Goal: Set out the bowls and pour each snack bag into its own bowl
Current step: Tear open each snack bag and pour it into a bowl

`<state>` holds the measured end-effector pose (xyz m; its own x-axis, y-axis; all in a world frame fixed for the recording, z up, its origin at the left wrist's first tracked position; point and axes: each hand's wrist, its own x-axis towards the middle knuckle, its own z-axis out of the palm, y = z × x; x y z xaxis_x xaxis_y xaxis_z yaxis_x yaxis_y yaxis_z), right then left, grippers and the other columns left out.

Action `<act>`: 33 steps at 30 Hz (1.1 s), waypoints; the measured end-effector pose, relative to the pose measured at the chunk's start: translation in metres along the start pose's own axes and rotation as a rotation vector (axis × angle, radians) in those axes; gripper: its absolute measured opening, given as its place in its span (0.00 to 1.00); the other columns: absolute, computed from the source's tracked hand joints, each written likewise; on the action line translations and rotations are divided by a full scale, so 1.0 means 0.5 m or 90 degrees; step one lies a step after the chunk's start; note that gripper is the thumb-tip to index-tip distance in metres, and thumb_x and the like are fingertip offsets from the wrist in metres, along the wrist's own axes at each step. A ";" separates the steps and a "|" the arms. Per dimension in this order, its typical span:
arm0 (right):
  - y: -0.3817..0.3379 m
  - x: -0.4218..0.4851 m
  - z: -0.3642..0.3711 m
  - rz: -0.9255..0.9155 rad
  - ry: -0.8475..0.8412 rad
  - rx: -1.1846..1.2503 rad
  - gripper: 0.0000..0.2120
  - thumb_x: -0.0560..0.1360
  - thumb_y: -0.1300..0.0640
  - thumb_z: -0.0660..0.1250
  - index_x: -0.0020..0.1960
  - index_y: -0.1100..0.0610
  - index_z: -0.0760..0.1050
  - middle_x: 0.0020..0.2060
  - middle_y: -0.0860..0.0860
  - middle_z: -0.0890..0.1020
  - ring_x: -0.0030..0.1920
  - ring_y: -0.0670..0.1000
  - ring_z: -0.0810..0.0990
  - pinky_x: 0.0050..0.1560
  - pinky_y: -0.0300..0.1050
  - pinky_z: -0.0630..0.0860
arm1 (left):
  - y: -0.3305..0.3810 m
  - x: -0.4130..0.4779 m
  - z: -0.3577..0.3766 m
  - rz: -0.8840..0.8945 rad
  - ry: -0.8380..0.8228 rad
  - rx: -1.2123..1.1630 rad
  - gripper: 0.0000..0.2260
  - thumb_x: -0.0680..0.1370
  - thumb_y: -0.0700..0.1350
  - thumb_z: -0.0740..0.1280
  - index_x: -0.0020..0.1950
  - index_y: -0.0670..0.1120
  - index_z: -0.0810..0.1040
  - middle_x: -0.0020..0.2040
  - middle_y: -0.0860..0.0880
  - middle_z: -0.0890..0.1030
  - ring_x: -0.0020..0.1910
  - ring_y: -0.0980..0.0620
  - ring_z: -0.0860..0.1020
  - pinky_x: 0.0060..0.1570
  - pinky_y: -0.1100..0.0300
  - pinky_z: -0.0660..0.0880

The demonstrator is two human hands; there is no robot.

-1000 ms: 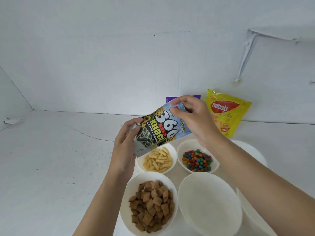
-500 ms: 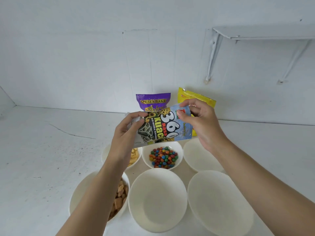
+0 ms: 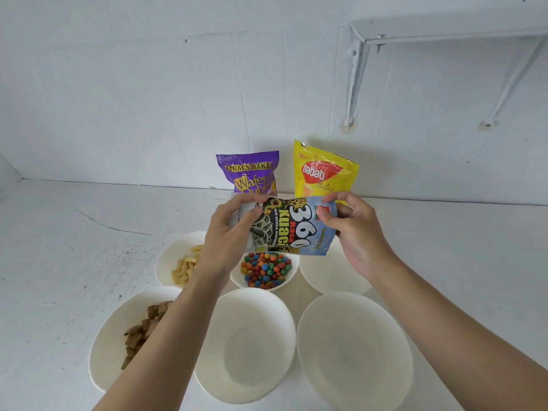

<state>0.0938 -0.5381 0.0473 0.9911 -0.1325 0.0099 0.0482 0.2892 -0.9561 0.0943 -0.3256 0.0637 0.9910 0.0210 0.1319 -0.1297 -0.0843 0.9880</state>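
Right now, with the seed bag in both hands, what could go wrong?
Spill into the wrong bowl: the left hand and right hand grip the seed bag seemingly over the filled candy bowl, not an empty bowl; tearing here could drop seeds onto the candy. Knocked bowl: the left forearm crosses above the brown snack bowl and could catch its rim if lowered.

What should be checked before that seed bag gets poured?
1. Grip: left hand and right hand pinch the seed bag: ok.
2. Bag torn open: cannot tell.
3. Empty bowl ready: ok, the middle front bowl is bare.
4. Bag over an empty bowl: not ok, it looks to hang over the candy bowl.
5. The purple bag and yellow bag out of the way: ok, standing at the wall.
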 end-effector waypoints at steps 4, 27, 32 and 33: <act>0.031 0.007 -0.024 0.028 0.026 0.007 0.10 0.75 0.71 0.70 0.50 0.59 0.75 0.45 0.61 0.85 0.45 0.58 0.84 0.41 0.49 0.80 | -0.021 0.015 0.020 0.005 -0.003 0.062 0.08 0.82 0.45 0.67 0.54 0.57 0.83 0.61 0.43 0.80 0.59 0.46 0.82 0.53 0.44 0.84; -0.023 0.023 -0.013 -0.029 -0.009 0.075 0.10 0.76 0.70 0.69 0.50 0.57 0.75 0.41 0.54 0.85 0.43 0.51 0.84 0.40 0.42 0.79 | 0.069 0.063 0.010 0.132 -0.065 0.137 0.07 0.82 0.48 0.68 0.54 0.60 0.83 0.60 0.48 0.81 0.63 0.43 0.79 0.54 0.40 0.82; -0.008 0.013 -0.014 -0.028 0.014 0.047 0.10 0.76 0.70 0.69 0.50 0.57 0.74 0.43 0.56 0.86 0.46 0.52 0.85 0.47 0.47 0.80 | 0.082 0.056 0.011 0.132 -0.076 0.158 0.08 0.81 0.45 0.69 0.52 0.58 0.84 0.58 0.50 0.83 0.60 0.45 0.81 0.50 0.44 0.84; -0.002 0.011 -0.015 -0.023 0.016 0.050 0.10 0.76 0.70 0.69 0.50 0.57 0.74 0.43 0.57 0.86 0.46 0.52 0.85 0.47 0.47 0.80 | 0.081 0.054 0.012 0.122 -0.076 0.153 0.08 0.82 0.43 0.69 0.51 0.57 0.84 0.56 0.51 0.83 0.57 0.49 0.83 0.47 0.48 0.85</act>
<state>0.0984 -0.5464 0.0458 0.9851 -0.1681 0.0357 0.0947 0.3576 -0.9291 0.1159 -0.3344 0.1069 0.9481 -0.1337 0.2886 -0.3166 -0.3086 0.8970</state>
